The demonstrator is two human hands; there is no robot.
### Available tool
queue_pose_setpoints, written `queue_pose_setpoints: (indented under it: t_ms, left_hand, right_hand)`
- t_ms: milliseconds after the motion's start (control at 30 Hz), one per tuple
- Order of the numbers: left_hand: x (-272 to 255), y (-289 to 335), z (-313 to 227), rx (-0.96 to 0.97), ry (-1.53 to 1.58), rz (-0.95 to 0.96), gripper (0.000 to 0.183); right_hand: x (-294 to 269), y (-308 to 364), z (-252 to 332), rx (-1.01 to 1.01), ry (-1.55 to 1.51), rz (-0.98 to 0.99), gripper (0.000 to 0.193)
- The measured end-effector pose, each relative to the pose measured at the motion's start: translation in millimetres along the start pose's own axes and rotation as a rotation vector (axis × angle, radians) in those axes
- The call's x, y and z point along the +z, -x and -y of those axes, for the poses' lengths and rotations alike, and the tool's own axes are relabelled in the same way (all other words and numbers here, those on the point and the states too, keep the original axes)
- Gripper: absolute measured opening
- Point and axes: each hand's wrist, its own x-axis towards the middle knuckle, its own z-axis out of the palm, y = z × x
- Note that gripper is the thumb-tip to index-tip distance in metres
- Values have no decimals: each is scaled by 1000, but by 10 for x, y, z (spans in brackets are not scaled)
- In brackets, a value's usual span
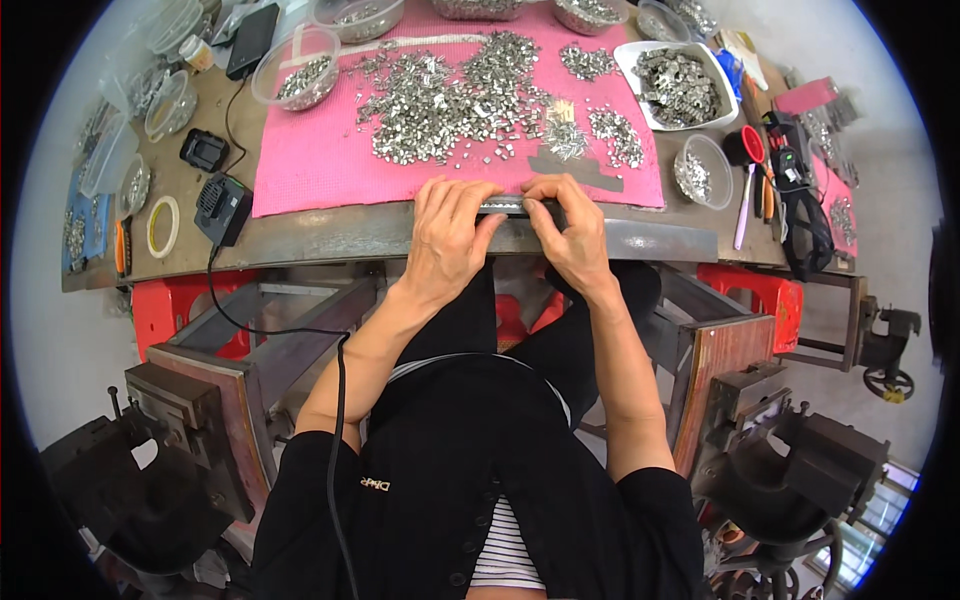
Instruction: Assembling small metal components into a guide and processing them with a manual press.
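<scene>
At the table's front edge, my left hand (445, 232) and my right hand (575, 238) grip the two ends of a short, narrow metal strip (503, 204). Fingers and thumbs are closed round it on both sides. A shiny line runs along its middle; my fingers cover its ends. Just beyond my hands, a large spread of small silver metal pieces (440, 115) lies on the pink mat (310, 175). Thin silver pins (567, 141) and a small pile of metal pieces (616, 138) sit to the right, near a grey tape strip (590, 174).
Clear bowls of metal parts stand around the mat, including a round bowl (268, 85). A white tray (622, 60) of flat parts is at right. A charger (222, 208) trails a black cable past my left arm. Bench vises (150, 480) flank me.
</scene>
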Motion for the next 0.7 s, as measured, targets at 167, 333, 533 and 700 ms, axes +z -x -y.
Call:
queue_pose_setpoints:
  t_ms: [167,333,533,700]
  left_hand:
    - [12,-7,23,-13,28,-18,37]
    - [-71,-58,-40,-47,109,17,33]
    - [-127,-407,12,-31,76,-9,12]
    - [153,-1126,304,37,-50,-69,9]
  right_hand:
    - [39,1,-59,-103,96,-16,14]
    - [2,22,-24,-279,278,-15,20]
    - [15,54,-42,-379,407,3,20]
    - [-62,53,-80,-202,133,-20,13]
